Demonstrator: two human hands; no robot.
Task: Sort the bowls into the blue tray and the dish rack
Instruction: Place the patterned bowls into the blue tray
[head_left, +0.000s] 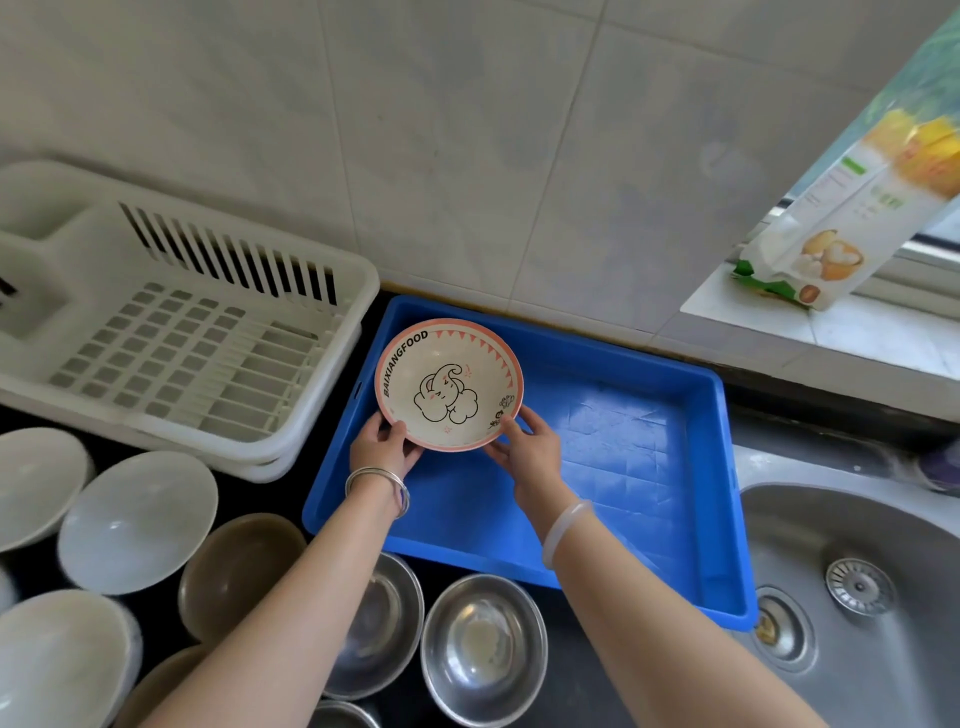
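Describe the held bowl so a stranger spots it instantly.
Find the blue plastic tray beside the steel sink. Over its far left corner, the left hand and right hand hold a round bowl. Only it has a pink rim and cartoon elephant; neighbouring bowls are plain.

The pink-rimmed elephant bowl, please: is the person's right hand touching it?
Touching. The head view shows the right hand pinching the near rim of the pink-rimmed elephant bowl.

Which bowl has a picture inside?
The pink-rimmed bowl held by the left hand and right hand over the blue tray: it shows a cartoon elephant. The white bowls, brown bowls and steel bowls are plain.
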